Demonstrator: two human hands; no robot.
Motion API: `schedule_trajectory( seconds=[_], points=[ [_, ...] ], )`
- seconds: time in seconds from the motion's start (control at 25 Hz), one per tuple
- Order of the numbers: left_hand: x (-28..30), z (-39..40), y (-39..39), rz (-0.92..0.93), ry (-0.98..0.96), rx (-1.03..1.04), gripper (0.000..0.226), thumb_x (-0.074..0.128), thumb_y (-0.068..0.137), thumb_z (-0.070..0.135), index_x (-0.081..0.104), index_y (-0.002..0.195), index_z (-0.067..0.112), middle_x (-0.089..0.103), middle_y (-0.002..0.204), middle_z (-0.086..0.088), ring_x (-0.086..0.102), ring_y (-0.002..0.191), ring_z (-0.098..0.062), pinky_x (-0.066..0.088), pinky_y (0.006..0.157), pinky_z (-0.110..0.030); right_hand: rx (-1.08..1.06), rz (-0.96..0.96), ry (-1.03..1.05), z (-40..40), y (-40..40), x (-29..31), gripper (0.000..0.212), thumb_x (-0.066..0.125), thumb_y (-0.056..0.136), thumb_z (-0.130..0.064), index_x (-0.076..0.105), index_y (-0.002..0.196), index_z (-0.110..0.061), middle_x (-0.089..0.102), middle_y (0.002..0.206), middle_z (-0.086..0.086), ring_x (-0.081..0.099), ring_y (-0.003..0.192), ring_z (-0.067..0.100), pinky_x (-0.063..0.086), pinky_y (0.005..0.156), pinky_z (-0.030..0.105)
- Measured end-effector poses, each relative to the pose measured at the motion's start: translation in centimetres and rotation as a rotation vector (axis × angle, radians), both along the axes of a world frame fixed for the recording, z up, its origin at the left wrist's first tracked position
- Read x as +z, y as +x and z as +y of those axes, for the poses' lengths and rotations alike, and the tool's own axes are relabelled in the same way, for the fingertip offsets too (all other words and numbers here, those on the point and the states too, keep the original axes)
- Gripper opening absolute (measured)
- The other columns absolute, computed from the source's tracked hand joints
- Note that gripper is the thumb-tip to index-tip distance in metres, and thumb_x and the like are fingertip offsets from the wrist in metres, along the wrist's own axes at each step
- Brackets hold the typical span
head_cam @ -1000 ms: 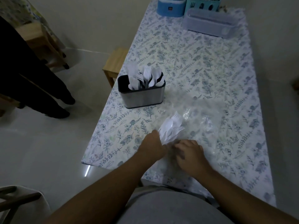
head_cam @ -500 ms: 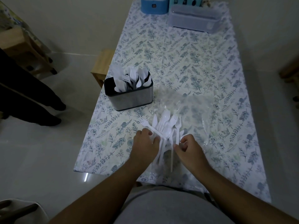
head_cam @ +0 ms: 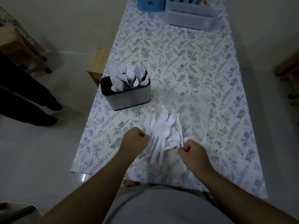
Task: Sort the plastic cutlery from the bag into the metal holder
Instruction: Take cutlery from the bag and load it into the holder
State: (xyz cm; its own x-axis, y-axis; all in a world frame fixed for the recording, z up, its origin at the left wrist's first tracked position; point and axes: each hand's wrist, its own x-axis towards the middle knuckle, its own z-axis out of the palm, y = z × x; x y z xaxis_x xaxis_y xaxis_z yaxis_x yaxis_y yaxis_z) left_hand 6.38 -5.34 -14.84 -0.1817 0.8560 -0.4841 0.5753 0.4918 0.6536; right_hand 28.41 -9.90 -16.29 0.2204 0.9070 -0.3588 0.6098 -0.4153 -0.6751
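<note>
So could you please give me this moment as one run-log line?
left hand: curled beside cutlery pile | right hand: pinching bag | holder: partly filled

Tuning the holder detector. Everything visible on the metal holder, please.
The metal holder is a brushed-steel box with rounded corners and a dark inner rim, upright on the floral tablecloth near the table's left edge. White plastic forks and spoons stand in it, heads up. Neither hand touches it; the clear bag lies just right of it.
</note>
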Motion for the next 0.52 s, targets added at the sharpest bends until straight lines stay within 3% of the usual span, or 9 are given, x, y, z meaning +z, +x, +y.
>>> schedule_trajectory(
  seconds=[0.08,0.16,0.32,0.44,0.52],
  points=[
    [-0.1,-1.1,-0.4,0.081,0.06,-0.04,0.011,0.065,0.089,0.022,0.058,0.083,0.016,0.064,0.073,-0.002,0.06,0.06,-0.014,0.05,0.053,-0.028,0.018,-0.027,0.088,-0.3,-0.1,0.0,0.044,0.07,0.085,-0.018,0.032,0.062,-0.02,0.036,0.057,-0.007,0.033,0.051,0.01,0.034,0.052,0.03],
    [-0.1,-1.4,0.0,0.152,0.098,-0.101,0.013,0.063,0.09,0.026,0.057,0.081,0.019,0.063,0.072,-0.002,0.062,0.061,-0.015,0.057,0.058,-0.034,0.099,-0.097,0.105,0.0,-0.9,0.4,0.039,0.071,0.087,-0.035,0.041,0.065,-0.023,0.044,0.059,-0.009,0.041,0.051,0.009,0.038,0.052,0.029],
    [0.3,-2.1,1.9,0.238,0.151,-0.322,0.024,0.064,0.089,0.038,0.067,0.075,0.019,0.064,0.067,0.004,0.063,0.058,-0.01,0.06,0.06,-0.036,0.262,-0.291,-0.061,2.1,-3.1,1.6,0.035,0.057,0.086,-0.067,0.063,0.078,-0.033,0.064,0.072,-0.014,0.062,0.07,0.008,0.045,0.061,0.026],
    [0.0,-2.4,2.4,0.278,0.141,-0.375,0.032,0.067,0.084,0.05,0.073,0.08,0.018,0.068,0.072,0.003,0.065,0.065,-0.014,0.058,0.061,-0.031,0.321,-0.267,-0.188,3.0,-3.8,1.0,0.039,0.059,0.087,-0.059,0.065,0.066,-0.026,0.063,0.063,-0.01,0.061,0.064,0.012,0.049,0.062,0.029],
    [-0.1,-2.4,2.3,0.295,0.081,-0.409,0.031,0.069,0.084,0.048,0.075,0.083,0.018,0.07,0.074,0.001,0.067,0.069,-0.017,0.056,0.063,-0.029,0.249,-0.148,-0.204,2.9,-3.6,0.5,0.041,0.065,0.082,-0.044,0.049,0.052,-0.019,0.048,0.049,-0.008,0.049,0.051,0.013,0.042,0.055,0.03]
  ],
)
